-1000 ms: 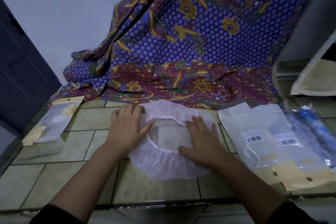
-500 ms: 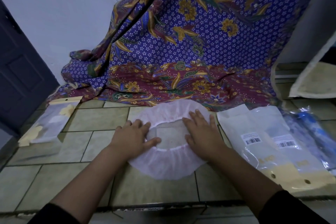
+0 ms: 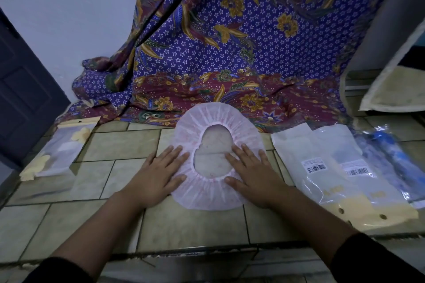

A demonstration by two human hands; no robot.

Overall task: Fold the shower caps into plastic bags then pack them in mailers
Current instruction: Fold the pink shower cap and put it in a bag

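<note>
Pressing flat with fingers spread, the left hand [image 3: 158,174] and right hand [image 3: 250,172] have shifted to opposite sides of the sheer pinkish elasticated plastic shower cap [image 3: 207,200], now smoothed wider on the tiled worktop [image 3: 184,227], probably ready for folding.

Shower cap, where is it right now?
In the head view the shower cap lies at centre on the tiled surface, left hand and right hand pressing its sides, far edge on the patterned cloth, barcoded bags to its right.
</note>
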